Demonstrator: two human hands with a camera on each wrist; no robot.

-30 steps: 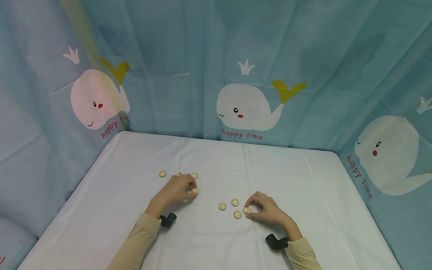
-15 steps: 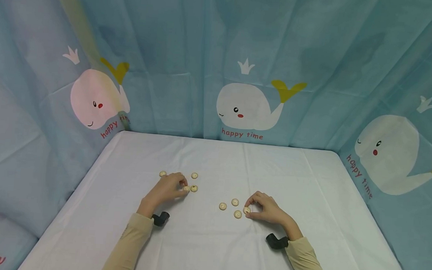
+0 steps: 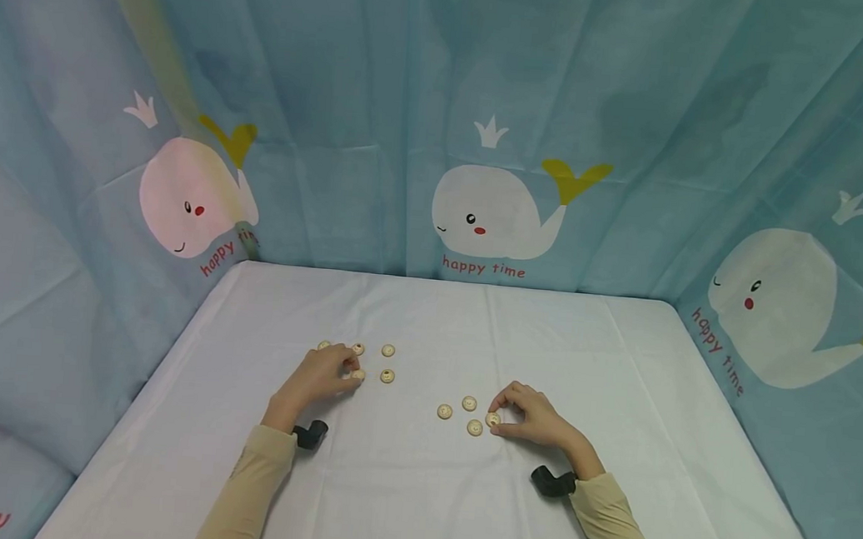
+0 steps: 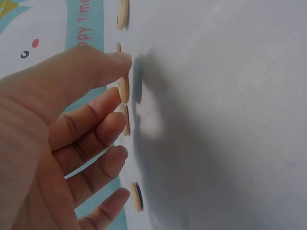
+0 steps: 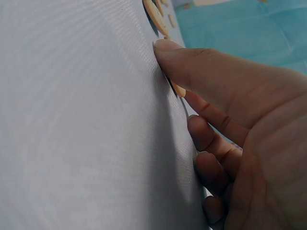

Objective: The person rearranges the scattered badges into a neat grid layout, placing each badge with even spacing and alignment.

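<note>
My left hand (image 3: 315, 376) pinches a round, pale wooden-looking button (image 3: 359, 375) between thumb and forefinger. In the left wrist view this button (image 4: 123, 88) is on edge to the camera, its shadow on the cloth beside it, and the other fingers are spread. A back row has a left button (image 3: 324, 345), partly behind the hand, a middle button (image 3: 358, 349) and a right button (image 3: 388, 350). Another button (image 3: 387, 376) lies right of the held one. My right hand (image 3: 530, 418) pinches a button (image 3: 493, 420) at the cloth; the thumb partly covers it in the right wrist view.
Left of the right hand lie three loose buttons, a left one (image 3: 445, 412), a far one (image 3: 470, 403) and a near one (image 3: 475, 428). A white cloth (image 3: 401, 493) covers the table. Blue whale-print curtains (image 3: 376, 199) stand around its back and sides.
My left hand has slid left with its button, away from the button now at its right. The middle button of the back row has come into view. My right hand stays put.
</note>
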